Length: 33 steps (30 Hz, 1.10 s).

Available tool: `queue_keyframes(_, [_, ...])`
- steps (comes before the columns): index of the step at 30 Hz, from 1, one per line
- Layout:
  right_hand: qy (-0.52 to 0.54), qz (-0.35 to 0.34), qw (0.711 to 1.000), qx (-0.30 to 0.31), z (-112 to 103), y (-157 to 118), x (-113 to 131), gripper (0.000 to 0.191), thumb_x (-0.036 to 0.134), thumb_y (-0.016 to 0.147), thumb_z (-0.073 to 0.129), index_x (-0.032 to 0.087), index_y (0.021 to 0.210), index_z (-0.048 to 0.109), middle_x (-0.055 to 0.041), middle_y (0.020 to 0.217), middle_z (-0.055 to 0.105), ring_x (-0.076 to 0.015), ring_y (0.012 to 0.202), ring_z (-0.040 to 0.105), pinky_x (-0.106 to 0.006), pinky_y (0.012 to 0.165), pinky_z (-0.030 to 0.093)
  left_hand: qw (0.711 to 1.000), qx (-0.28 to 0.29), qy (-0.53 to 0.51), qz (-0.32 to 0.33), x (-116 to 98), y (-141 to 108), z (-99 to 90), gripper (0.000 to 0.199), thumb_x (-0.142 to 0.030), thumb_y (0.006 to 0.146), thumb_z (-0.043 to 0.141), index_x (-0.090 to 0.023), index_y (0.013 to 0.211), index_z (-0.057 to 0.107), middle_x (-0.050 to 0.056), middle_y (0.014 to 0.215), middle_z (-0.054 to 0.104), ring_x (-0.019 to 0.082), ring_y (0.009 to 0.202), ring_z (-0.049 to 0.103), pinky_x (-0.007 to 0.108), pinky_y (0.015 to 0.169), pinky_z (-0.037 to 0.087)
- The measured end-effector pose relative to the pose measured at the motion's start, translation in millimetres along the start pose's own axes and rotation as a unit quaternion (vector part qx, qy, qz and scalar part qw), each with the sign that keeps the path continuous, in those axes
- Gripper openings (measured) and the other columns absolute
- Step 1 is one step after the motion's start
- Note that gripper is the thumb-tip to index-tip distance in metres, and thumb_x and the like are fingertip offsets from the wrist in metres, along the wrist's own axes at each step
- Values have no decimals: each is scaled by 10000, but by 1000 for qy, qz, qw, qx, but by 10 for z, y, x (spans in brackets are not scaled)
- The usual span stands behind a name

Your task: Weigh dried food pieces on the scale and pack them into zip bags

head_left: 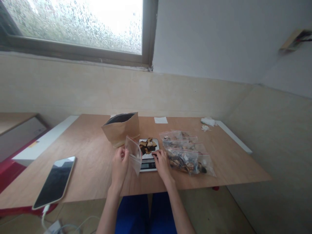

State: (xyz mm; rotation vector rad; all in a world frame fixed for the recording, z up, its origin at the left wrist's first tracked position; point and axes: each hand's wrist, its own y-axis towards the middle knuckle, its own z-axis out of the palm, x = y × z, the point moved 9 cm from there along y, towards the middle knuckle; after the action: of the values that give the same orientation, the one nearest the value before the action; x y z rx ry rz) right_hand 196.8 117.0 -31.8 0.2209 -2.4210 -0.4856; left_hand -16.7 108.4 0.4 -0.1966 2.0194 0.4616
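Note:
My left hand (121, 160) pinches the edge of a clear zip-lock bag (134, 152), whose mouth gapes toward the scale. On the white digital scale (148, 166) lies a small heap of dried, dark-edged slices (147, 146), perhaps dried mushroom. At the right edge of the scale's plate is my right hand (160, 159), its fingers bent and close together at the slices. Whether a piece is between those fingertips is too small to make out. Behind my left hand stands an open brown kraft pouch (123, 129) with a dark lining.
Several filled zip-lock bags (185, 156) lie overlapping right of the scale. A phone (56, 180) with a charging cable rests at the table's left. A white paper (161, 120) and crumpled scraps (208, 122) lie along the back by the wall.

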Motion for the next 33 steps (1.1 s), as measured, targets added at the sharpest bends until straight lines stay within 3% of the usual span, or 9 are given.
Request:
queue_keyframes(6, [147,-24,988,-44,-332,263,423,167,201,855,487,202,919,641,-59,928,627,-180,911,589,-299,792,489,1000,4,-4,-1,13,-13,8,251,-431,824,399,-221,692,441,14,679,554,206,683,576,310,630,419])
queue_keyframes(11, [252,-84,964,18,-347,427,876,181,253,868,492,216,959,644,-52,1021,614,-154,1001,569,-257,796,493,999,18,-34,5,-21,-16,36,250,-429,821,404,-213,720,476,31,725,577,204,706,579,322,681,442])
queue_keyframes(13, [263,-80,961,24,-269,440,829,220,223,887,438,209,974,639,-66,1053,598,-150,1026,560,-255,797,498,999,23,-41,4,-22,-14,32,252,-431,823,405,-211,725,480,32,730,583,202,714,586,323,691,447])
queue_keyframes(17, [188,-51,981,4,-47,377,466,278,83,833,402,194,942,633,-74,997,608,-168,999,567,-319,888,470,1000,13,-21,5,-6,-10,-6,265,-441,822,413,-217,689,462,17,681,568,200,693,596,308,645,446])
queue_keyframes(22, [78,-92,991,58,220,239,292,313,36,789,444,166,1023,605,-92,1028,631,-203,1013,560,-363,899,459,1000,11,-13,8,1,-8,2,269,-447,818,411,-216,692,470,19,683,575,201,681,593,304,627,446])
queue_keyframes(33, [-7,-103,993,61,140,99,335,188,93,850,467,187,912,619,-73,928,624,-215,898,595,-331,771,500,1000,9,-19,8,3,-2,-1,260,-433,816,418,-213,693,483,20,689,581,196,674,591,301,627,442])
